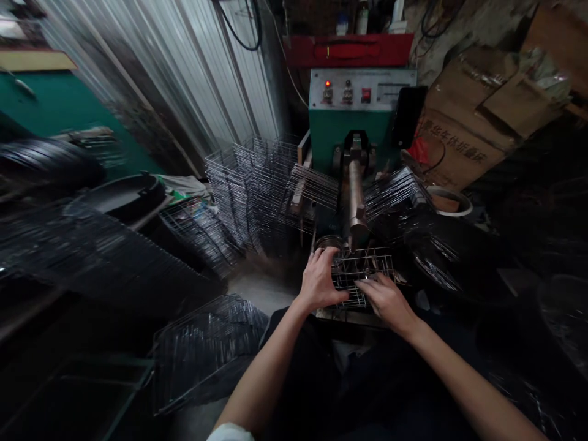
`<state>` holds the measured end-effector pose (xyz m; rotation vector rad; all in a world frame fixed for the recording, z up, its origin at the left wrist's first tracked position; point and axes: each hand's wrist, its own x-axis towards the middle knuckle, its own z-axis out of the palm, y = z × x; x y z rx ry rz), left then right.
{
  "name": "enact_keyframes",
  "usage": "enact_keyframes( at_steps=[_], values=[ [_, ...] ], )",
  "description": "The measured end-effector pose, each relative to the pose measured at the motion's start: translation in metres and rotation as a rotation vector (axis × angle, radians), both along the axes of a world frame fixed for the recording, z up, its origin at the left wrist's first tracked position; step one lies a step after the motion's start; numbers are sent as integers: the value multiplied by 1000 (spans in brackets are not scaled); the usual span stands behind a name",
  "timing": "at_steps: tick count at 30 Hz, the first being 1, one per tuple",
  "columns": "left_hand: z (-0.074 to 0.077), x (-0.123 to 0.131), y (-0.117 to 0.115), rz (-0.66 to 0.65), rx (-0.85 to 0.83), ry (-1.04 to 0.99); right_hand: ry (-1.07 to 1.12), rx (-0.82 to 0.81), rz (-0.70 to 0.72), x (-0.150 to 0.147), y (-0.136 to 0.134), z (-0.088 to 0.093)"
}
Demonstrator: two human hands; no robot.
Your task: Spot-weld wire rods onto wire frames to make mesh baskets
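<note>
A small wire grid rack [365,264] lies flat under the metal arm [355,202] of a green machine [356,125]. My left hand [318,280] grips the rack's left edge, fingers curled over the wires. On the rack's near right edge rests my right hand [386,298], fingers pressing down on the wires. Both hands hold the same rack.
Stacks of finished wire racks [257,184] stand left of the machine; more lean on both sides [395,190]. Another pile of wire racks [206,349] lies near my left elbow. Cardboard boxes [478,116] sit at the back right, corrugated metal wall [184,79] at the left.
</note>
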<state>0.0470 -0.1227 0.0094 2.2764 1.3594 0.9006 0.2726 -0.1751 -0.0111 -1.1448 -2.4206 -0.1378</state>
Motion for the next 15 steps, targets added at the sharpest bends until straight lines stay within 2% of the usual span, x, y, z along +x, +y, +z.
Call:
enact_keyframes(
  at_steps=[4, 9, 15],
  values=[
    [8, 0, 7, 36, 23, 63, 10, 9, -1, -1, 12, 2],
    [10, 3, 11, 58, 71, 84, 61, -34, -20, -3, 17, 7],
    [15, 4, 28, 72, 46, 111, 82, 16, -142, -10, 28, 8]
  ],
)
